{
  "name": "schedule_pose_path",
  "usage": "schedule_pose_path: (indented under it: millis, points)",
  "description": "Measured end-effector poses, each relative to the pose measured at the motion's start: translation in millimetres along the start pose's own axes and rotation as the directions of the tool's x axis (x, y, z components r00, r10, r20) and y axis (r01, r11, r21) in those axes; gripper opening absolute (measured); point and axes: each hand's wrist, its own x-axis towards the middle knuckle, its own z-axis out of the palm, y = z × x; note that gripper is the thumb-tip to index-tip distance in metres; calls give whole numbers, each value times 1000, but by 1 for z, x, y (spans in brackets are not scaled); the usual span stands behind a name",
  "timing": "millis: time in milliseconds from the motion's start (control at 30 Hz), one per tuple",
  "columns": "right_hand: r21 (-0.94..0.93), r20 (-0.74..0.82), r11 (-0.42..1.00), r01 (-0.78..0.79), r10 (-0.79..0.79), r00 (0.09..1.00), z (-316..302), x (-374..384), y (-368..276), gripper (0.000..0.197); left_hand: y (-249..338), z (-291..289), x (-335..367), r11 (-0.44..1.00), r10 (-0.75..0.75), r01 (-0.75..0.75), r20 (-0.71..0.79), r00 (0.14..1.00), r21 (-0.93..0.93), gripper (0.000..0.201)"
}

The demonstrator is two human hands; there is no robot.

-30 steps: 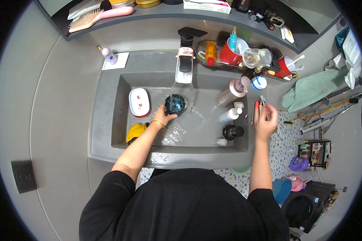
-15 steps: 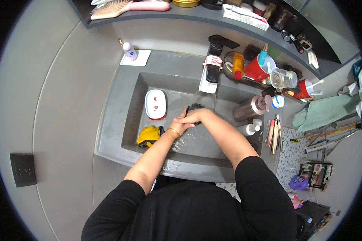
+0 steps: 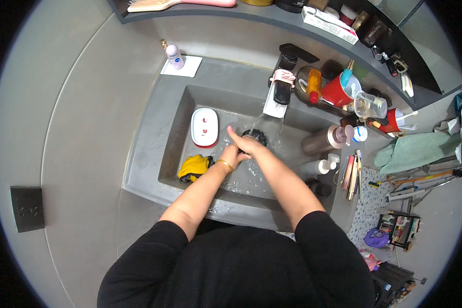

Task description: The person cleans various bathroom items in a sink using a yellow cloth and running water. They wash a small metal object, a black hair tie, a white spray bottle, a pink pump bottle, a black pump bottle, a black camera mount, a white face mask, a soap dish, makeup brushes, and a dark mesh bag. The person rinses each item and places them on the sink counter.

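My left hand [image 3: 231,154], with a gold bangle at the wrist, and my right hand [image 3: 248,146] meet over the middle of the grey sink [image 3: 172,123]. Bunched at them is a wet black cloth [image 3: 258,134], partly covered by the right hand; its exact kind is hard to make out. Both hands appear closed on it, though most fingers are hidden. The right thumb sticks up and away. Water runs onto the cloth from the faucet [image 3: 275,107]. Left of my hands lie a yellow and black bundled cloth [image 3: 194,167] and a white soap box [image 3: 204,127] with a red base.
On the right rim stand a brown pump bottle [image 3: 318,142], a white pump bottle [image 3: 321,166] and several slim pens or brushes [image 3: 351,177]. Behind are a red cup [image 3: 335,92] and an amber bottle [image 3: 314,84]. A roll-on bottle [image 3: 174,57] stands back left. A shelf [image 3: 262,15] overhangs the back.
The hands have shifted slightly against each other, and the right thumb has lifted away from the left hand. More of the black cloth shows under the water. The whole view has shifted a little.
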Motion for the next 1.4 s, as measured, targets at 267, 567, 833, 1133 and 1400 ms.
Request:
schedule_pose_path:
  millis: [267, 567, 833, 1133, 1400]
  points:
    - [-229, -147, 962, 148, -184, 972, -22, -43, 0, 59, 8, -9, 8, 985, -52, 35, 96, 994, 167, 76]
    - [-210, -252, 885, 415, -459, 852, 80, -87, 15, 24, 18, -77, -76, 525, -328, 103, 89, 941, 845, 41]
    - [581, -270, 677, 453, -365, 891, 100, -79, 39, 60, 47, -97, -88, 890, -240, 292, 185, 953, -349, 27]
    - [710, -541, 436, 553, -165, 824, 40, -148, 74, 22, 73, -52, -75, 473, -199, 455, 411, 890, -755, 21]
    - [267, -654, 825, 498, -224, 723, 35, -176, 86, 41, 127, 0, -74, 424, -300, 565, 478, 825, -708, 17]
